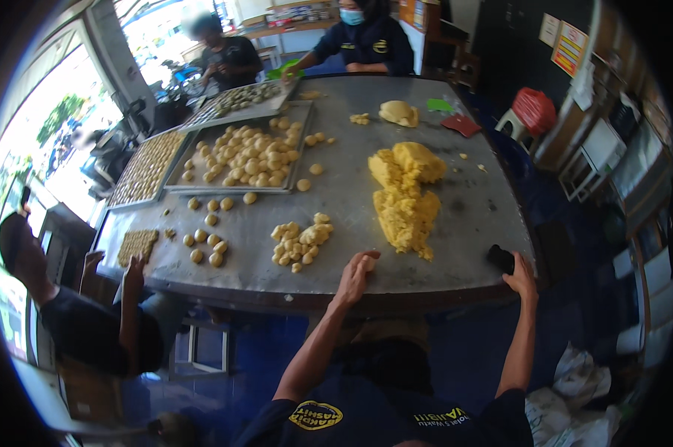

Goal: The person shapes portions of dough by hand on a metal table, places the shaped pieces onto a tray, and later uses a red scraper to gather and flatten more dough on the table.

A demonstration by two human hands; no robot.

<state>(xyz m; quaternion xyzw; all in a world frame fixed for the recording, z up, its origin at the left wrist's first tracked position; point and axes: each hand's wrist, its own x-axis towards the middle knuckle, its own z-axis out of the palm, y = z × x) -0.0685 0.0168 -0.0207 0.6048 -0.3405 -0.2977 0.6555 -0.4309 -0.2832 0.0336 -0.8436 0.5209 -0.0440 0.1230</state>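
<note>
At the table's near edge my left hand [355, 277] has its fingers curled closed. Something small and pale may be at its fingertips, but I cannot make it out. My right hand [522, 277], at the near right corner, grips a small black object [501, 258] between thumb and fingers. Ahead of my hands lies a large crumbly mass of yellow dough [406, 212]. Left of my left hand sits a heap of small dough pieces [300, 242], apart from it. Several round dough balls [216, 246] lie farther left.
A metal tray [236, 190] heaped with dough balls stands at the left. More filled trays [146, 167] lie beyond. A smooth dough lump [400, 113], a green scraper [439, 105] and a red scraper [461, 124] are at the back. Co-workers are at the left and far sides.
</note>
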